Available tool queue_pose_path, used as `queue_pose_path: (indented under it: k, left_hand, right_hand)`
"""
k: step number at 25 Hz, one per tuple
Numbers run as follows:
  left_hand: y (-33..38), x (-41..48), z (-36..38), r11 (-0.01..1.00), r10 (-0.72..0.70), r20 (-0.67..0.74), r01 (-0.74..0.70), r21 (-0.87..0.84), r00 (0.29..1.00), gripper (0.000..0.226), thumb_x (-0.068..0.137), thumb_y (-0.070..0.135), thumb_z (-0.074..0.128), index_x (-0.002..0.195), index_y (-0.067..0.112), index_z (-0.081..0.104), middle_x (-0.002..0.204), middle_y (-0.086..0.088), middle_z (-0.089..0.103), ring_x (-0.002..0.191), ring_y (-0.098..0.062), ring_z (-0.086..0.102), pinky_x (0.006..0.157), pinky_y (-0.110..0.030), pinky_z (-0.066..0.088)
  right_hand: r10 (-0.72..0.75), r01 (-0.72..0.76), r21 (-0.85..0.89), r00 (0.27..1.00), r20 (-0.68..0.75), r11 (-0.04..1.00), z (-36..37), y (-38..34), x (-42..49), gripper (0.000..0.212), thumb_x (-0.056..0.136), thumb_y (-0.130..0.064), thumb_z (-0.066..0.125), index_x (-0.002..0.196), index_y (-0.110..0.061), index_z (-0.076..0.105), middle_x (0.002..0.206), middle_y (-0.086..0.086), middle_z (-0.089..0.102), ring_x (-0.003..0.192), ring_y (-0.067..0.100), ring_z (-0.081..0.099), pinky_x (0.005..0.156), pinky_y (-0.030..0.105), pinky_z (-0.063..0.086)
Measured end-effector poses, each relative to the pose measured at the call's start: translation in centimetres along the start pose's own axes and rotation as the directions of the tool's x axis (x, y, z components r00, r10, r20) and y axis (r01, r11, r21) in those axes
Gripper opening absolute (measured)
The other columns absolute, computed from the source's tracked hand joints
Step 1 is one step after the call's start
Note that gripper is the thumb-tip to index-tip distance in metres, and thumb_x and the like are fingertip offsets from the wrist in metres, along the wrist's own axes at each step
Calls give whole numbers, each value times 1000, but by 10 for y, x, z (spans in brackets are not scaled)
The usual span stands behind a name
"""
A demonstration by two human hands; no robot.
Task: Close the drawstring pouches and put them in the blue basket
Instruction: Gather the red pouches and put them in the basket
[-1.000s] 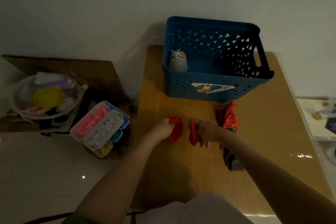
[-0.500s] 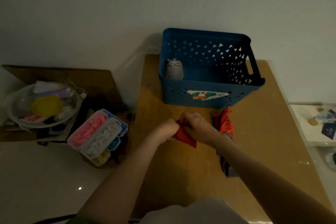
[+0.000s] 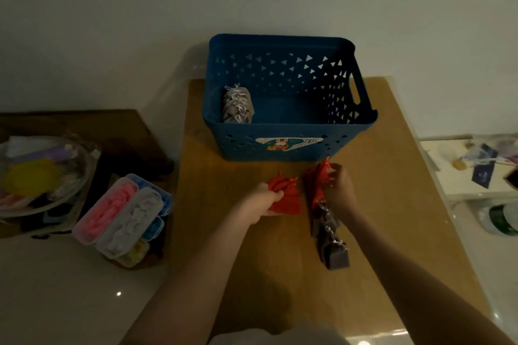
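Note:
The blue basket (image 3: 283, 145) stands at the far end of the wooden table (image 3: 392, 204). Inside it, at the left, lie grey pouches (image 3: 238, 105) with white strings. My left hand (image 3: 262, 204) grips a red drawstring pouch (image 3: 286, 196) just in front of the basket. My right hand (image 3: 340, 193) pinches the string end of that pouch, pulled out to the right, beside a stack of red pouches (image 3: 318, 182). Grey pouches (image 3: 330, 238) lie in a row under my right wrist.
A clear compartment box (image 3: 120, 218) with pink, white, blue and yellow pieces sits on the floor to the left. Further left lies a clear bowl (image 3: 42, 176) of mixed items. A white surface (image 3: 462, 165) with small clutter stands to the right.
My hands, joined on the red pouch half a second ago, have drawn apart: the right hand moved right toward the red stack. The pouch's mouth looks gathered now. The camera view shifted.

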State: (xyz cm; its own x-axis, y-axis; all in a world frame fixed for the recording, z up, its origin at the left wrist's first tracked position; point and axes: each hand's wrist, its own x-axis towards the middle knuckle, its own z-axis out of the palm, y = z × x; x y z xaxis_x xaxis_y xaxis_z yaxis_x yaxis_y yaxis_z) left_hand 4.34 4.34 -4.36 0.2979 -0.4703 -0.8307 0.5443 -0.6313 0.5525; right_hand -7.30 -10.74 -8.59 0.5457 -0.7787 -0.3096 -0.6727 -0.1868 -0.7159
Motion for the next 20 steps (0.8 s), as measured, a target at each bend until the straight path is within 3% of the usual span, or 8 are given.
queue_pose_path:
  k: [2,4,9,11,13,16,18,20]
  left_hand:
    - [3,3,4,982,-74,71,85,-167,995,31,94,15,53,124,7,47,121,-16,56,110,-29,57,84,-37,55]
    - [1,9,5,974,-98,68,109,-196,993,28,96,20,50,121,9,47,120,-16,57,111,-29,57,88,-40,53]
    - [-1,26,9,972,-113,-121,84,-221,986,30,100,27,42,128,15,44,126,-12,52,113,-28,54,84,-37,54]
    - [1,34,10,971,-115,-220,62,-233,969,30,101,26,40,129,16,42,126,-12,48,117,-29,50,91,-39,52]
    - [1,38,11,973,-100,-297,32,-228,950,32,102,27,38,132,15,41,121,-11,49,116,-29,52,94,-39,51]
    - [-2,46,13,997,-46,-404,17,-75,914,37,101,34,37,132,14,42,102,-4,54,88,-19,58,91,-39,52]
    - [-2,44,18,999,34,-405,-19,41,914,35,101,34,36,132,17,44,102,-1,56,85,-14,56,88,-36,50]
    - [1,39,21,993,107,-336,-118,-11,936,32,101,29,39,131,19,47,112,-1,61,97,-15,59,94,-36,48]
  right_hand:
    - [211,-210,-103,978,-5,972,-3,29,21,66,88,-12,62,143,1,29,138,23,44,124,38,44,102,48,42]
    - [290,-284,-69,953,91,956,1,44,34,78,81,-15,70,144,-1,28,137,23,45,122,39,47,98,51,45]
    - [185,-154,-182,969,164,971,21,59,56,49,73,-33,72,118,-17,60,113,13,58,101,33,58,85,46,53]
    - [136,-131,-38,975,175,991,17,49,54,27,81,-19,68,107,-15,63,110,15,58,99,33,58,83,41,51]
    - [85,-154,273,965,249,950,4,37,44,18,87,-1,61,98,-15,59,100,9,62,94,27,58,77,36,49]
    - [-96,-221,671,911,401,708,-14,19,26,24,84,8,59,100,-9,57,89,2,65,86,20,60,74,27,51]
    - [-195,-286,746,853,484,601,-13,5,16,37,80,2,65,114,-5,55,98,7,64,90,20,62,77,29,54]
    - [-227,-287,729,824,519,622,-6,-13,6,39,80,2,60,118,-6,54,100,6,65,91,19,64,78,30,55]
